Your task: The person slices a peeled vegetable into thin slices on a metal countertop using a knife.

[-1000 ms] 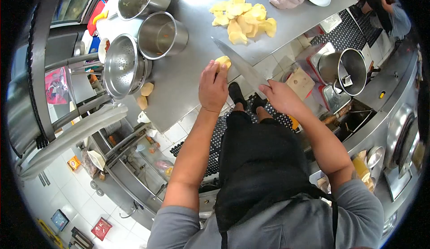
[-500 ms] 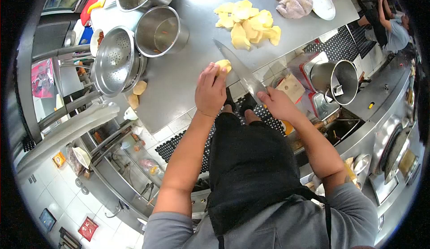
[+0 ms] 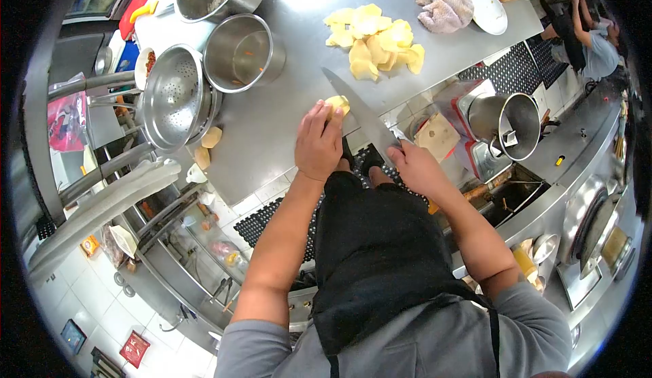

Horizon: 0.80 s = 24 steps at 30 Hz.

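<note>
A: What does the left hand (image 3: 319, 141) have?

B: A potato (image 3: 338, 104). The fingers are bent down over it, gripping it against the table (image 3: 285, 116), close to the edge nearest the person.

A: And the right hand (image 3: 419, 167)?

B: It is closed round the handle of a large knife (image 3: 361, 111), so most of the handle is hidden. That hand is out past the table edge.

A: How does the blade lie?

B: It slants across the edge of the table, just beside the potato, with the pointed tip reaching farther in. Whether blade and potato touch, one cannot tell.

A: What about the yellow slices (image 3: 375, 42)?

B: They lie in a loose, overlapping heap beyond the knife tip, flat on the metal top. Past them are a crumpled cloth (image 3: 443, 3) and a white plate (image 3: 489, 12), side by side.

A: And over on the left?

B: A pot (image 3: 272, 65) with liquid and some orange bits in it, and a colander (image 3: 166, 116) beside it. Two pale pieces (image 3: 211, 137) sit near the colander, close together. Another person (image 3: 598, 55) is well apart, at the far right.
</note>
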{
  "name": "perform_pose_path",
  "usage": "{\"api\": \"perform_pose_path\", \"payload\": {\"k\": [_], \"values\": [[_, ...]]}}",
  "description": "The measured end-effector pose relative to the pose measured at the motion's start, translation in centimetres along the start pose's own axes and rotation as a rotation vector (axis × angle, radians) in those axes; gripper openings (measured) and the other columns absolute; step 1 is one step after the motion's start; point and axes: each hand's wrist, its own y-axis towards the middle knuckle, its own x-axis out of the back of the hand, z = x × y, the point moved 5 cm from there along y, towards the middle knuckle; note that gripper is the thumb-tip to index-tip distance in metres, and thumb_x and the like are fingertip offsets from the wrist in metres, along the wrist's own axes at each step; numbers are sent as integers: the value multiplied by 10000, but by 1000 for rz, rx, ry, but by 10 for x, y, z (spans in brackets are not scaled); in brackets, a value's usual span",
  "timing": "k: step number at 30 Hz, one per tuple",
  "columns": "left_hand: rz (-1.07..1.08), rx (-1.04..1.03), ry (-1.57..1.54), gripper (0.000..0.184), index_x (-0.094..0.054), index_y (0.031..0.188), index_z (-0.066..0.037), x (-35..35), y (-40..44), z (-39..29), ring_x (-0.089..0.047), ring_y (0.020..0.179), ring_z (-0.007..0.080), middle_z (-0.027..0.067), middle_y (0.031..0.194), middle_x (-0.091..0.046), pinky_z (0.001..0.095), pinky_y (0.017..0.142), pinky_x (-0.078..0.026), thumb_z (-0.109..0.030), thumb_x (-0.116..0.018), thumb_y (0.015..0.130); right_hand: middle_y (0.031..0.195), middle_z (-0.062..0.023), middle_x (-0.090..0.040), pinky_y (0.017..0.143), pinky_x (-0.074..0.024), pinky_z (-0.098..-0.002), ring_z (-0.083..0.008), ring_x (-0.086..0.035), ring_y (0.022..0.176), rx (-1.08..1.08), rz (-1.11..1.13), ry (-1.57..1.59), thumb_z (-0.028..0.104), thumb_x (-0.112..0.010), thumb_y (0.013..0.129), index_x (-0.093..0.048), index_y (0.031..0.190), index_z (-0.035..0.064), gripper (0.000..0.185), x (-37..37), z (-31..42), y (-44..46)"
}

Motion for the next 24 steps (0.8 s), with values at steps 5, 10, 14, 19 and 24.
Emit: {"api": "perform_pose_path", "payload": {"k": [5,10,14,19,24], "values": [[-4,-1,-15,305,-719,1171,-88,-1,3,0,-624,1185,356,134,1205,-643,458,999,-522,-74,-707,866,891,-325,-671,780,-501,-576,-519,-647,874,-3,41,1,357,-492,1054,-589,985,-38,412,1,0,1],[-36,-6,-13,280,-723,1146,-80,0,3,-2,-635,1164,351,126,1181,-649,459,986,-529,-74,-706,867,908,-320,-672,795,-501,-563,-510,-645,905,10,61,5,375,-498,1051,-593,990,-44,434,-3,3,9],[-29,5,-8,270,-727,1141,-81,-1,2,-1,-636,1161,349,124,1180,-653,459,981,-529,-73,-703,872,918,-315,-676,803,-503,-553,-509,-644,922,-8,83,-3,390,-513,1044,-607,1001,-47,449,-3,-6,5],[-30,37,-95,249,-725,1121,-66,10,7,3,-639,1146,344,114,1156,-657,449,959,-535,-71,-705,873,942,-320,-680,829,-506,-547,-502,-650,938,-9,101,49,404,-515,1038,-627,1014,-50,469,-3,-4,8],[-43,24,-215,178,-711,1040,-23,16,12,12,-640,1090,342,118,1075,-652,436,921,-541,-44,-710,863,966,-330,-682,864,-507,-542,-498,-654,960,-15,121,48,414,-496,1040,-643,1027,-55,492,-4,-9,10]]}}
